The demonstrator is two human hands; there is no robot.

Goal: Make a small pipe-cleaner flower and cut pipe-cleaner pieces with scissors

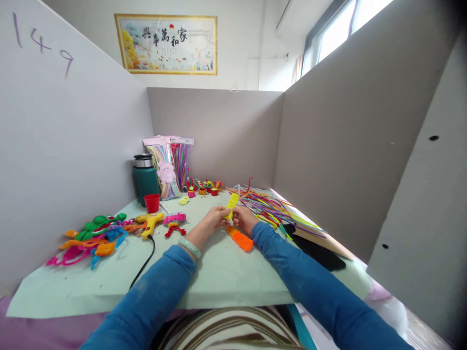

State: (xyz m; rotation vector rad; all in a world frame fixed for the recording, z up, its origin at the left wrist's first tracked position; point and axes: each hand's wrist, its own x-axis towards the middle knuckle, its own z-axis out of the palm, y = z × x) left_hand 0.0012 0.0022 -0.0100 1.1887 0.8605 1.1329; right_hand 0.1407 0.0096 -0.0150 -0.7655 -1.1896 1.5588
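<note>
Both of my hands meet over the middle of the table and hold one yellow strip of pipe cleaners [232, 201]. My left hand [216, 217] grips its left side with fingers closed. On the other side, the fingers of my right hand [243, 218] pinch its right edge. The strip stands tilted upward between them. Just below my hands, an orange strip of pipe cleaners [241, 239] lies flat on the pale table cover [219, 282]. Its upper end is partly hidden by my fingers.
Left are a yellow glue gun [150, 223] with a black cord, a red cup [152, 203], a green bottle [146, 180] and coloured pipe-cleaner pieces [97, 238]. Loose pipe cleaners [270, 204] and yellow-handled scissors [267, 220] lie right. Grey partitions [215, 131] enclose the table.
</note>
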